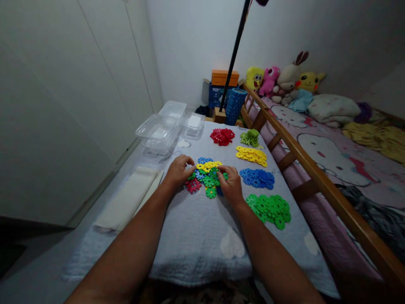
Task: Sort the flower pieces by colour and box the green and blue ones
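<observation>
Notched plastic discs [209, 180] lie piled on the cloth [202, 236], left hand [181, 171] at their edge, grip unclear, right hand [231, 183] apart, pinching a green disc [214, 172]; probably light, stiff, slick, best taken by the rim.

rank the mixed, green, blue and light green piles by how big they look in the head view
1. Mixed pile and green pile: too close to rank, as the mixed one is partly hidden
2. Blue pile
3. Light green pile
Nearness to the camera may enlarge the green pile.
</observation>
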Tool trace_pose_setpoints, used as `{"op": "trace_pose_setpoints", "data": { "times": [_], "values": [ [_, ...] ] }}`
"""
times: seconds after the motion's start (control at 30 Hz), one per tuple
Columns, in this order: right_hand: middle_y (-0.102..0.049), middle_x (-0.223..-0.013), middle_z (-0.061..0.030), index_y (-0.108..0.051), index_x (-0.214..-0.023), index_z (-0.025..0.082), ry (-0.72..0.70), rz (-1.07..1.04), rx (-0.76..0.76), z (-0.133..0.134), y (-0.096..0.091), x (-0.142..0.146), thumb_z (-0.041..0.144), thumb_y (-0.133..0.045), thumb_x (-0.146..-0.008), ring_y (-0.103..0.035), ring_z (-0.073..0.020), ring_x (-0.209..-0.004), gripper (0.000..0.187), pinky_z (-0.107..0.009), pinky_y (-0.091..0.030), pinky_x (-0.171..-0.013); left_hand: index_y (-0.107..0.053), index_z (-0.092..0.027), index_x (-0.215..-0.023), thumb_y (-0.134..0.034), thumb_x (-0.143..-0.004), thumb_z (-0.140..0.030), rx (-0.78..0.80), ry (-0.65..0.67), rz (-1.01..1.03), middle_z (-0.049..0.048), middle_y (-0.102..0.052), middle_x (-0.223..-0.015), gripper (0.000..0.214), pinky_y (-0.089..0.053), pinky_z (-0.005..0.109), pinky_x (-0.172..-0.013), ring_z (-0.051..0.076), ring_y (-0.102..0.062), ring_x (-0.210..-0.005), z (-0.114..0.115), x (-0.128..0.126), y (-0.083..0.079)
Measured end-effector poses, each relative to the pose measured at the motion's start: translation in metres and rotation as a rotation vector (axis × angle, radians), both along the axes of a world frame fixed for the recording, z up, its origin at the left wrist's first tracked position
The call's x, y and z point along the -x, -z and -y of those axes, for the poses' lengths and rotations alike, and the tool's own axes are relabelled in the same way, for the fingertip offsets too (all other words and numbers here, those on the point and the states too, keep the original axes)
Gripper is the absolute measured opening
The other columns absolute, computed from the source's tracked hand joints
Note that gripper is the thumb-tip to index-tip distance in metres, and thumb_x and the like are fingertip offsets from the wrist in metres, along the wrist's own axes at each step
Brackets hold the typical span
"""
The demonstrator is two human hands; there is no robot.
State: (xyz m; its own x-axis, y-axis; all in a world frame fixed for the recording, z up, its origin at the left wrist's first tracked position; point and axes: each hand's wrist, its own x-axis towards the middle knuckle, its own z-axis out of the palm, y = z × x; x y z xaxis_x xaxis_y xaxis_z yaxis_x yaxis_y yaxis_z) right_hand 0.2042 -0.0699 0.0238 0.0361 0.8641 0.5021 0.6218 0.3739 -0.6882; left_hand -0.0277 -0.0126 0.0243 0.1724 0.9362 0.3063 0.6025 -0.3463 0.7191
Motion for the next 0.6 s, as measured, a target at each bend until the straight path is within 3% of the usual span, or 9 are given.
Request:
{"op": "trace_pose_setpoints", "data": {
  "times": [0.13, 0.37, 0.6],
  "values": [
    [-0.077, -0.098, -0.0079, -0.076, -0.097, 0.022, 0.051, 0.004, 0.012, -0.006, -0.004, -0.016, 0.024, -0.058, -0.091, -0.064, -0.0264, -0.098, 0.019, -0.041, -0.050, -0.093, -0.066, -0.023, -0.079, -0.064, -0.080, -0.034, 0.024, 0.041, -0.068, 0.0053, -0.067, -0.087, 0.011, -0.051, 0.039, -0.089, 0.025, -0.063, -0.090, 0.003, -0.002, -0.005],
    [-0.078, -0.095, -0.0070, -0.075, -0.090, 0.022, 0.063, -0.004, 0.125, -0.012, -0.019, -0.049, 0.029, -0.058, -0.085, -0.067, -0.0266, -0.097, 0.018, -0.042, -0.049, -0.094, -0.066, -0.024, -0.080, -0.063, -0.079, -0.032, 0.023, 0.043, -0.091, 0.0055, -0.067, -0.086, 0.009, -0.051, 0.038, -0.085, 0.024, -0.063, -0.086, 0.002, -0.003, -0.001],
    [-0.077, -0.087, -0.0036, -0.073, -0.086, 0.021, 0.113, -0.056, 0.313, 0.009, -0.043, -0.108, 0.038, -0.061, -0.079, -0.068, -0.0221, -0.085, 0.022, -0.035, -0.051, -0.084, -0.067, -0.024, -0.077, -0.064, -0.079, -0.032, 0.055, 0.029, -0.084, 0.0037, -0.068, -0.078, 0.010, -0.048, 0.035, -0.076, 0.022, -0.061, -0.076, 0.003, -0.004, -0.003]
  ]
}}
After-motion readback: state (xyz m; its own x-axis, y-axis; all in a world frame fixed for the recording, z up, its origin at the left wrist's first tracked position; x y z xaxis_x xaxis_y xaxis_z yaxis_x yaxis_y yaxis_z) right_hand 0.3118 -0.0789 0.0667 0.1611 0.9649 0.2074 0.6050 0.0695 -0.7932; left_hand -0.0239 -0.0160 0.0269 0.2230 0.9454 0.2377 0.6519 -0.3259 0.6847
